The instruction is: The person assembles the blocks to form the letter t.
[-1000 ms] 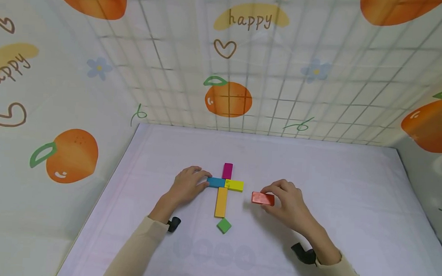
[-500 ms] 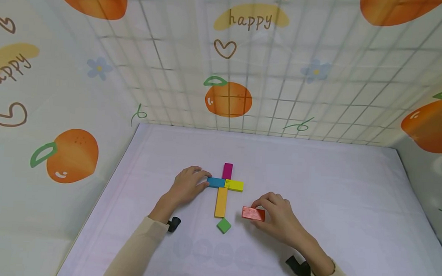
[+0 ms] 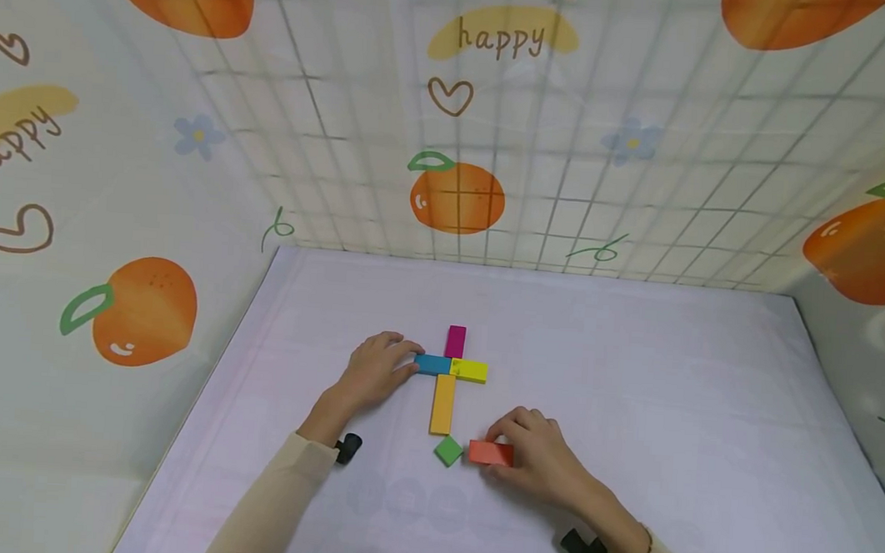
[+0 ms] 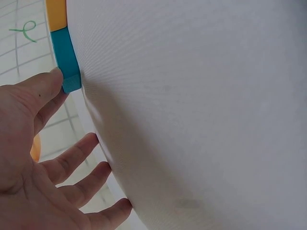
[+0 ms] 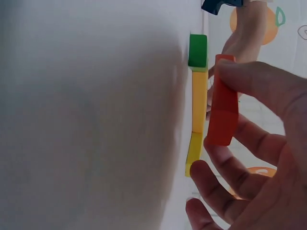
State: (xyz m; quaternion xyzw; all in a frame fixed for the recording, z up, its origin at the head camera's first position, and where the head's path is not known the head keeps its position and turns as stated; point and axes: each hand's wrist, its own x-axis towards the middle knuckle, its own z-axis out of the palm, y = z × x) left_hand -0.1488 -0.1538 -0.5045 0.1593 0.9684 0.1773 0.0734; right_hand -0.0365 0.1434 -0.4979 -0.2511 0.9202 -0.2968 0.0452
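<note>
My right hand [image 3: 541,459] pinches a red rectangular block [image 3: 490,453] between thumb and fingers, just right of a green block [image 3: 448,451] set cornerwise. In the right wrist view the red block [image 5: 224,100] appears held a little off the table. My left hand [image 3: 378,368] rests on the table, thumb and index finger pinching the left end of a blue block [image 3: 434,365]. A yellow block [image 3: 471,371] meets the blue one's right end. Above this row stands a magenta block [image 3: 456,341]; below it runs a long orange-yellow block [image 3: 442,404], its lower end near the green block.
The blocks lie on a white-covered table [image 3: 633,362]. Behind it hangs a curtain [image 3: 539,148] printed with oranges, hearts and flowers, with a grid pattern. A black wrist device [image 3: 584,551] is worn on my right wrist, another [image 3: 348,449] on my left.
My right hand has carried the red block down and left, from right of the yellow block to beside the green one. My left hand and the laid blocks have stayed in place.
</note>
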